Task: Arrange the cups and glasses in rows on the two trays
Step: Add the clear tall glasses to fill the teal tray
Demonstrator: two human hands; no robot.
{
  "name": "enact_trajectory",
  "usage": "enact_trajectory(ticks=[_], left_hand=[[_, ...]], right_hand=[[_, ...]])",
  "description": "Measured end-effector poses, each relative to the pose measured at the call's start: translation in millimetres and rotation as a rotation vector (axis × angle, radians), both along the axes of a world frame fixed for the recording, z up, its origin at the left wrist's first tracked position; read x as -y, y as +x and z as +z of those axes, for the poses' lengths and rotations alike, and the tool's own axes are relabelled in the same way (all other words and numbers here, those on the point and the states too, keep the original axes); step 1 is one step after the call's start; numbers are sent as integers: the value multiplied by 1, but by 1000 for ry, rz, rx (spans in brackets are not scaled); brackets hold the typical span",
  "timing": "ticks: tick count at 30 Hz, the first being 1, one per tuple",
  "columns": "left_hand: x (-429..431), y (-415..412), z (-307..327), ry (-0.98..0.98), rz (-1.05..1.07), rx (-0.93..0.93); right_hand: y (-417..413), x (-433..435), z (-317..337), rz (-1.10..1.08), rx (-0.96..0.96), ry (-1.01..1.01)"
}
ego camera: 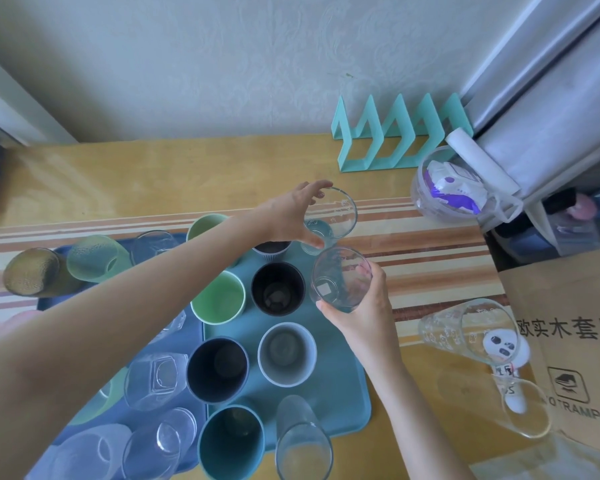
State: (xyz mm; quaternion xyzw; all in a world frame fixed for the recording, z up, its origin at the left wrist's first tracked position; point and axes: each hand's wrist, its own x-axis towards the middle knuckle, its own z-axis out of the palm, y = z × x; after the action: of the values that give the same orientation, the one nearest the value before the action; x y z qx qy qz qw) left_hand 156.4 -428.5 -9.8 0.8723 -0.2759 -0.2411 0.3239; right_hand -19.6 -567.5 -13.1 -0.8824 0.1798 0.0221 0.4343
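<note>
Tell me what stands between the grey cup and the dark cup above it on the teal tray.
Nothing: in the head view, only bare teal tray separates the grey cup from the dark cup.

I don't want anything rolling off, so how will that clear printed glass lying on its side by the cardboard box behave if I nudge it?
The printed glass lies on its side, so it would probably roll, likely curving since it tapers. It looks thin, clear and empty: probably light, smooth and breakable.
</note>
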Motion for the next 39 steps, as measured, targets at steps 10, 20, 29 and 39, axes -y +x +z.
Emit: enact_trajectory(ticks=[10,20,29,39], left_hand=[[-13,18,10,-16,-18,-129],[-1,9,12,5,-77,13],[0,3,12,28,-52,42],[-2,0,53,-117,76,176]], right_hand=[[-4,4,-10,-19,-19,249],[-1,11,-14,18,-2,228],[0,14,-14,45,-19,247],[-50,40,26,-2,93,-10]])
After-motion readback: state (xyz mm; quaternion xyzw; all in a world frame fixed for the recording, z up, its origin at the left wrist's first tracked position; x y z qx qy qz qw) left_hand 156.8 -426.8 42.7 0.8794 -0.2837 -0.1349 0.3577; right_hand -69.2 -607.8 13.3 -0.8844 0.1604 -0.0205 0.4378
